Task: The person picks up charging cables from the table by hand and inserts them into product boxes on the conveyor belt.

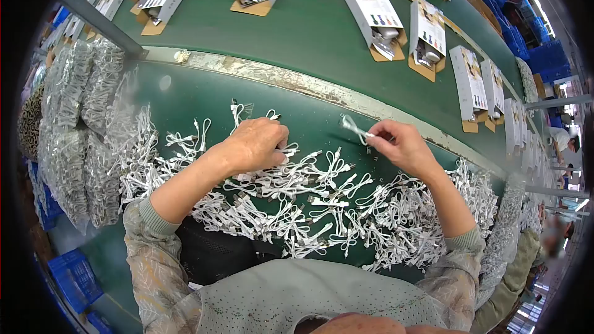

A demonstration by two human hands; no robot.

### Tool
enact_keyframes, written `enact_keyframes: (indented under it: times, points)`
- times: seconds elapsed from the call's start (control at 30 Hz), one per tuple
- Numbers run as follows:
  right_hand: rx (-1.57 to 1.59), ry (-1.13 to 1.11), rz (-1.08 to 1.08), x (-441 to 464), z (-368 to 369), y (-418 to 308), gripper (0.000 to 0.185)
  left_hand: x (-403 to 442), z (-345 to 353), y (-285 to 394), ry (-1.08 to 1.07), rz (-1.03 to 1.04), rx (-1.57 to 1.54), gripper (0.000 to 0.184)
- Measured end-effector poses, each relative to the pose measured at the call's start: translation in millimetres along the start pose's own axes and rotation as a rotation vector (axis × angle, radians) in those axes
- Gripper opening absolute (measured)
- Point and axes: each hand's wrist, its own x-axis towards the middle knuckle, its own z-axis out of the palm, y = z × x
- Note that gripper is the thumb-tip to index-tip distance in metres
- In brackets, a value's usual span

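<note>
My right hand (401,147) pinches a short white USB cable (354,126) between thumb and fingertips, just above the green tabletop (210,93). Its looped end points left, away from my palm. My left hand (257,143) is closed, with its fingers curled down at the upper edge of a heap of white USB cables (303,176). What those fingers hold, if anything, is hidden under them. Another white cable (237,111) lies just beyond the left knuckles. The heap spreads below and between both forearms.
Clear plastic bags (68,142) packed with cables stand at the left. Beyond a worn metal rail (272,77), opened boxes (371,9) lie on a green conveyor belt (315,31). A blue crate (75,279) stands at lower left. Another person's sleeve (516,272) shows at right.
</note>
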Motion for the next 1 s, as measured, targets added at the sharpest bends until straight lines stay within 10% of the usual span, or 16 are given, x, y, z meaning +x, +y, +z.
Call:
enact_keyframes:
  times: [0.17, 0.63, 0.9, 1.0]
  points:
    - [0.686, 0.004, 0.219, 27, 6, -17, 0.022, -7, -2, -4, 0.129, -0.108, -0.057, 0.019]
    - [1.34, 0.315, 0.23, 235, 58, -52, 0.014, -28, 4, 4, 0.216, -0.046, -0.069, 0.015]
    - [0.7, 0.337, 0.045, 238, 47, -38, 0.032, -23, -24, -42, 0.528, -0.27, -0.574, 0.013]
    - [0.393, 0.196, -0.123, 174, 67, -44, 0.028, -18, -38, -74, 0.754, -0.314, -0.313, 0.014]
